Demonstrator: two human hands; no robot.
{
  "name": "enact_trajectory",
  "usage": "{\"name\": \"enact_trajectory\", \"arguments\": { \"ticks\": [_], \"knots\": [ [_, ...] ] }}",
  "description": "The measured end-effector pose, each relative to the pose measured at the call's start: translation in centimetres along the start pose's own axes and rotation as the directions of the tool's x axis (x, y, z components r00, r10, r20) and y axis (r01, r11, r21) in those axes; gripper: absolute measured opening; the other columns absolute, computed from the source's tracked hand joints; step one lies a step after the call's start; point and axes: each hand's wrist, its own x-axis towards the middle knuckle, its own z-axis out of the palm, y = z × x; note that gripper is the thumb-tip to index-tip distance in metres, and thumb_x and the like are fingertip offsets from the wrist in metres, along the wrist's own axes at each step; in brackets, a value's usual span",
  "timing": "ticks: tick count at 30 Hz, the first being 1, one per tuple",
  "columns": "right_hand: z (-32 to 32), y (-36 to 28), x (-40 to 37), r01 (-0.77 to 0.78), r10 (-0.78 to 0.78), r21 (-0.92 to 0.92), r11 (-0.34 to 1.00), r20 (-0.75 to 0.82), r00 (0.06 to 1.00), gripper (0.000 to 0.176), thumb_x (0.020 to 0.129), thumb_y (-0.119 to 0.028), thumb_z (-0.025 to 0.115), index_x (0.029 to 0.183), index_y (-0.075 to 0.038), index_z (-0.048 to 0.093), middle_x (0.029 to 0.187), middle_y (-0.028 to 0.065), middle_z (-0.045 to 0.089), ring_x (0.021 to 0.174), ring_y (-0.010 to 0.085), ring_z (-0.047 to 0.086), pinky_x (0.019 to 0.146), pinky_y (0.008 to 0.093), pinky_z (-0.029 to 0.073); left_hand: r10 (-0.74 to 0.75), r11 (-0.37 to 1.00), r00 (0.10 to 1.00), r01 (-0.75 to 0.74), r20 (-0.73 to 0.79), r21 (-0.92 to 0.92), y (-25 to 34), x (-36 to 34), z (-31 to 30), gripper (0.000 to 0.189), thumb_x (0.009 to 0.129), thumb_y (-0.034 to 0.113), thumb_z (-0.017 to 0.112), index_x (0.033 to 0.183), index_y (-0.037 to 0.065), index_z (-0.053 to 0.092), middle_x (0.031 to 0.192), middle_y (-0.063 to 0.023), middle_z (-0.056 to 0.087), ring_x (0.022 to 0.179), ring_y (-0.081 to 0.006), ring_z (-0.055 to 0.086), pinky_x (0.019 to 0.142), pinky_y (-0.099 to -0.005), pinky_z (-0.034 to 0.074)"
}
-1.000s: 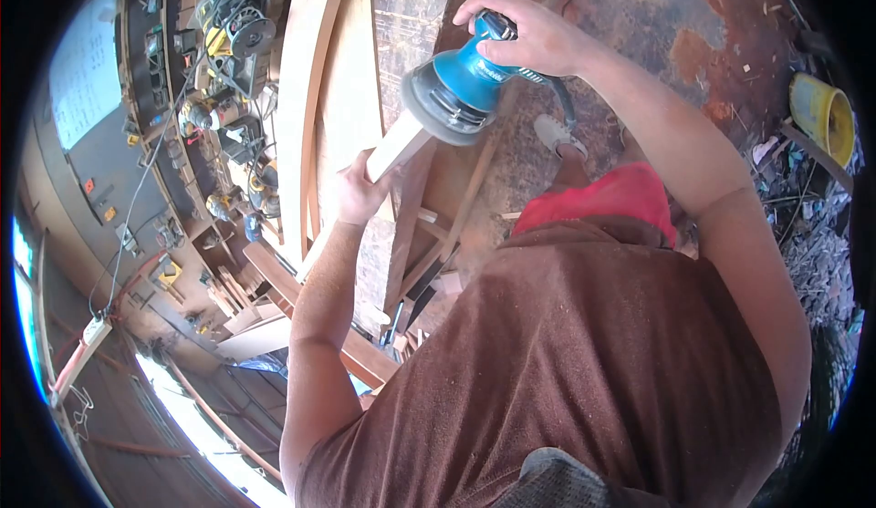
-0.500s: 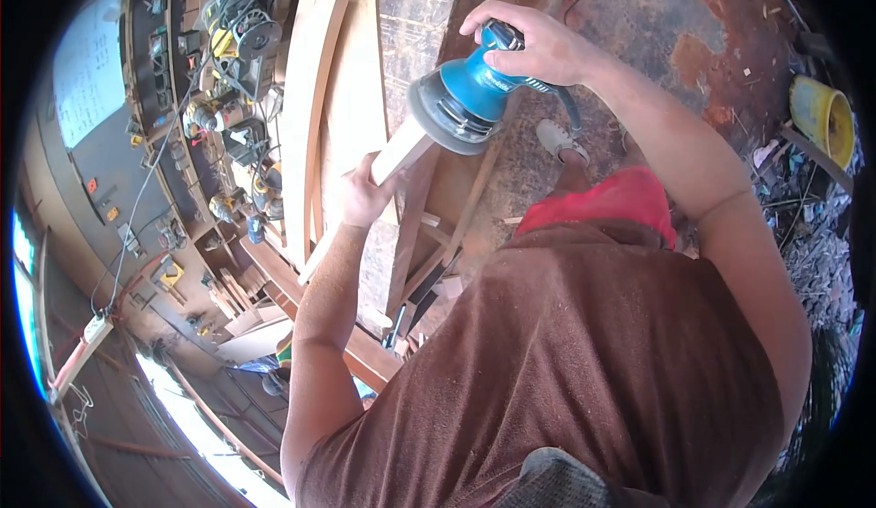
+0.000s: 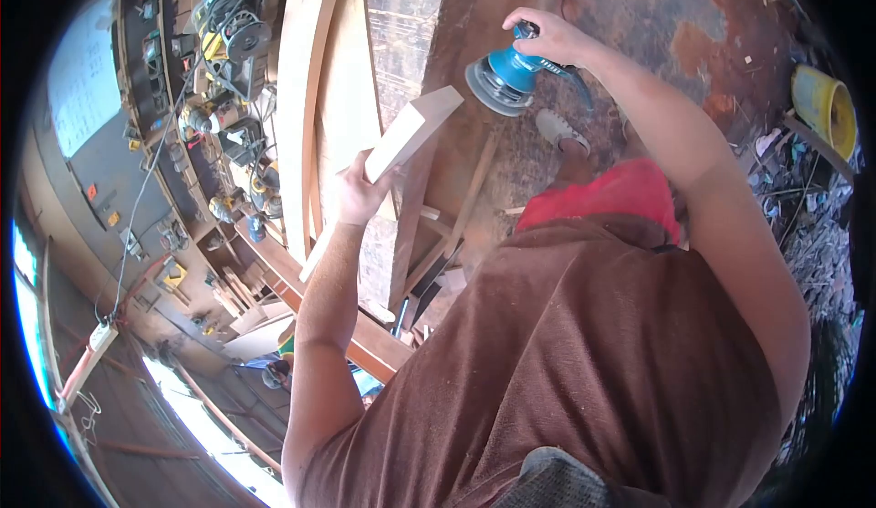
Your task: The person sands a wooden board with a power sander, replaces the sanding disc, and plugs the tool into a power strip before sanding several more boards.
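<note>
A worker in a brown shirt (image 3: 566,326) holds a pale wooden piece (image 3: 400,141) in the left hand (image 3: 358,193), its grip closed around the piece's side. The right hand (image 3: 552,38) grasps the top of a blue sander (image 3: 516,68), fingers wrapped over its head.

The piece slants up from the left grip toward the right hand, long axis running outward, its squared end nearest the sander. The sander hangs just beyond that end, near but not touching, its round pad angled toward the floor and partly facing the wood. The right hand is the nearer to the free end; the left grips farther down the piece.

Beside the piece, on its far side from the sander, a long curved board (image 3: 299,116) lies on the worn desk (image 3: 401,15). Farther past the board stand shelves (image 3: 164,52) crowded with power tools. Well apart from the piece, beyond the right arm, a yellow bucket (image 3: 810,96) sits near scattered shavings (image 3: 803,207).
</note>
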Motion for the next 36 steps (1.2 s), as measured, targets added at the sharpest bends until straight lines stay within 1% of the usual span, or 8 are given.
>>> {"name": "enact_trajectory", "arguments": {
  "ticks": [5, 7, 12, 17, 20, 24, 28, 36],
  "knots": [
    [-1.2, -0.5, -2.5, -0.054, 0.056, 0.019, 0.998, -0.097, 0.994, 0.040, 0.084, -0.019, 0.067, 0.122, -0.009, 0.059, 0.116, 0.0068, 0.060, 0.108, 0.0178, 0.056, 0.097, 0.0342, 0.044, -0.004, 1.000, 1.000, 0.004, 0.015, 0.001, -0.3, -0.1, 0.1, 0.045, 0.079, 0.019, 0.080, 0.116, 0.000, 0.063, 0.086, -0.0161, 0.074, 0.076, -0.0209, 0.074, 0.068, -0.0310, 0.057],
    [-1.7, -2.7, -3.1, 0.027, -0.015, 0.128, 0.991, -0.093, 0.996, 0.041, 0.084, -0.018, 0.066, 0.124, -0.011, 0.058, 0.114, 0.0055, 0.059, 0.108, 0.0168, 0.056, 0.097, 0.0344, 0.044, -0.005, 1.000, 1.000, 0.005, 0.021, 0.022, -0.2, 0.1, 0.0, 0.045, 0.079, 0.019, 0.081, 0.115, 0.000, 0.063, 0.083, -0.0153, 0.073, 0.072, -0.0204, 0.073, 0.066, -0.0305, 0.057],
    [-0.5, -7.9, -3.3, 0.213, -0.208, 0.078, 0.974, -0.069, 0.976, 0.040, 0.084, -0.017, 0.064, 0.124, -0.012, 0.057, 0.110, 0.0057, 0.057, 0.107, 0.0176, 0.055, 0.097, 0.0351, 0.044, -0.018, 0.996, 0.999, 0.014, 0.046, 0.087, -1.0, -0.1, -0.1, 0.045, 0.077, 0.020, 0.082, 0.114, 0.001, 0.064, 0.071, -0.0122, 0.070, 0.060, -0.0181, 0.069, 0.058, -0.0289, 0.054],
    [0.0, -7.7, -3.2, 0.125, -0.123, 0.075, 0.989, -0.028, 0.992, 0.040, 0.085, -0.017, 0.064, 0.123, -0.011, 0.057, 0.114, 0.0064, 0.057, 0.108, 0.0189, 0.055, 0.097, 0.0363, 0.043, 0.017, 0.994, 1.000, -0.018, 0.013, 0.112, -1.3, -0.3, 0.1, 0.045, 0.076, 0.021, 0.084, 0.111, 0.001, 0.065, 0.068, -0.0115, 0.069, 0.055, -0.0171, 0.067, 0.055, -0.0285, 0.053],
    [0.0, -5.3, -1.8, 0.165, -0.162, 0.046, 0.985, -0.073, 0.984, 0.041, 0.083, -0.028, 0.065, 0.120, -0.011, 0.060, 0.119, 0.0105, 0.062, 0.111, 0.0259, 0.059, 0.096, 0.0400, 0.047, 0.038, 0.997, 0.999, -0.038, 0.011, 0.073, -1.1, -0.1, 0.2, 0.045, 0.077, 0.020, 0.084, 0.112, 0.000, 0.064, 0.074, -0.0135, 0.071, 0.060, -0.0181, 0.069, 0.057, -0.0292, 0.054],
    [-0.4, -7.6, -2.8, 0.142, -0.141, 0.052, 0.988, -0.034, 0.989, 0.041, 0.083, -0.027, 0.065, 0.120, -0.011, 0.059, 0.120, 0.0104, 0.062, 0.111, 0.0255, 0.059, 0.096, 0.0396, 0.047, 0.075, 0.996, 0.997, -0.075, -0.002, 0.045, -1.1, -0.1, 0.3, 0.046, 0.077, 0.019, 0.084, 0.113, -0.001, 0.063, 0.076, -0.0145, 0.072, 0.064, -0.0194, 0.072, 0.060, -0.0297, 0.056],
    [-0.2, -7.4, -3.4, 0.148, -0.148, 0.089, 0.985, -0.003, 0.989, 0.041, 0.083, -0.016, 0.063, 0.123, -0.010, 0.056, 0.113, 0.0070, 0.058, 0.108, 0.0190, 0.056, 0.097, 0.0356, 0.044, 0.025, 0.997, 0.999, -0.027, 0.023, 0.073, -0.8, -0.2, 0.0, 0.045, 0.077, 0.018, 0.084, 0.112, -0.001, 0.063, 0.076, -0.0145, 0.072, 0.066, -0.0200, 0.073, 0.061, -0.0294, 0.057],
    [-0.2, -8.9, -4.2, 0.147, -0.148, 0.103, 0.984, -0.001, 0.989, 0.042, 0.083, -0.015, 0.064, 0.123, -0.010, 0.056, 0.109, 0.0058, 0.057, 0.106, 0.0176, 0.055, 0.095, 0.0346, 0.044, 0.040, 0.996, 0.999, -0.042, 0.021, 0.082, -1.3, -0.2, 0.1, 0.046, 0.076, 0.017, 0.084, 0.113, -0.001, 0.063, 0.070, -0.0119, 0.070, 0.056, -0.0177, 0.068, 0.054, -0.0289, 0.054]
  ]
}}
